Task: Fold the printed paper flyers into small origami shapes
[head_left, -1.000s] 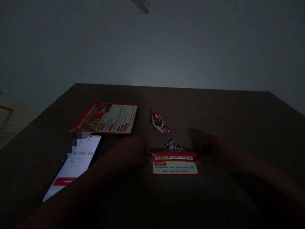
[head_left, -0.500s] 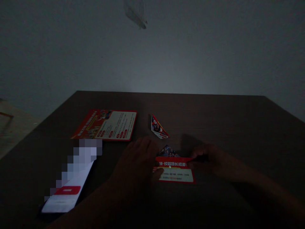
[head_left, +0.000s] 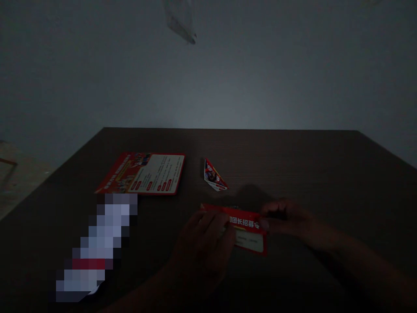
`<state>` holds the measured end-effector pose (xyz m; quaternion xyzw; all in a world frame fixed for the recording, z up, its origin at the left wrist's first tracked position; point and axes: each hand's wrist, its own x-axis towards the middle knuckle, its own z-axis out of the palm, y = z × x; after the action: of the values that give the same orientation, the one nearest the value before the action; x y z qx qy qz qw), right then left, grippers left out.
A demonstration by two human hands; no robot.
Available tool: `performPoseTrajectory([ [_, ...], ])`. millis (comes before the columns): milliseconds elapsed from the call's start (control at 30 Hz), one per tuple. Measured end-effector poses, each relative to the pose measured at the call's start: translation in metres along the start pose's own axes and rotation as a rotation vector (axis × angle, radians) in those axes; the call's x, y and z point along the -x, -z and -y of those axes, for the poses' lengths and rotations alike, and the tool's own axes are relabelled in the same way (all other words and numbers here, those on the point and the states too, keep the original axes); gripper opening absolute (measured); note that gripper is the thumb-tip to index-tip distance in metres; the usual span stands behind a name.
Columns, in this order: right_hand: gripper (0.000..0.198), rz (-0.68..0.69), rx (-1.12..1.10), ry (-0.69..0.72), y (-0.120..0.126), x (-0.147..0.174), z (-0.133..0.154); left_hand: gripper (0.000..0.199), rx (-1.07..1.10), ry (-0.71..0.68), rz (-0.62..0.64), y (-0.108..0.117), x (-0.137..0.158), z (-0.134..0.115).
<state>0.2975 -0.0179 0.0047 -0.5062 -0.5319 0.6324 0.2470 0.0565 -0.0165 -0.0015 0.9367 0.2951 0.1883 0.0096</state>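
Observation:
A folded red-and-white printed flyer (head_left: 250, 241) lies on the dark table in front of me. Its red top strip, with white lettering, forms a flap over the pale lower part. My left hand (head_left: 208, 243) covers the flyer's left half, fingers curled down onto the red strip. At the opposite end, my right hand (head_left: 283, 217) pinches the upper right corner between thumb and fingers. Beyond the flyer lies a small folded paper piece (head_left: 214, 176) of the same print, pointed at its ends.
A stack of flat red-and-white flyers (head_left: 159, 174) lies at the left. Nearer me is a lit, pixelated phone-like screen (head_left: 97, 243). The wooden table (head_left: 293, 156) meets a grey wall (head_left: 260, 65), where a translucent bag-like thing (head_left: 180, 24) hangs.
My left hand has shifted nearer me and right, over the flyer. The flyer's red strip has tilted and its lettering shows differently. The patterned point behind it is now mostly hidden.

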Motion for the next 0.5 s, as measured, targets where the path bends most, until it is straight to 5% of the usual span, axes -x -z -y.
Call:
performPoseTrajectory([
  [133, 0.028, -0.126, -0.008, 0.098, 0.003, -0.005, -0.009, 0.015, 0.045, -0.011, -0.050, 0.003, -0.001, 0.002],
  [267, 0.012, -0.286, 0.193, 0.356, -0.003, -0.015, -0.016, 0.015, 0.057, -0.040, -0.166, 0.004, 0.003, 0.003],
  [400, 0.023, -0.179, 0.501, 0.644, -0.012, -0.019, -0.019, 0.016, 0.064, -0.083, -0.292, 0.002, 0.004, 0.003],
  [500, 0.020, -0.156, 0.591, 0.724, -0.014, -0.019, -0.024, 0.014, 0.077, -0.128, -0.355, 0.000, 0.003, 0.002],
])
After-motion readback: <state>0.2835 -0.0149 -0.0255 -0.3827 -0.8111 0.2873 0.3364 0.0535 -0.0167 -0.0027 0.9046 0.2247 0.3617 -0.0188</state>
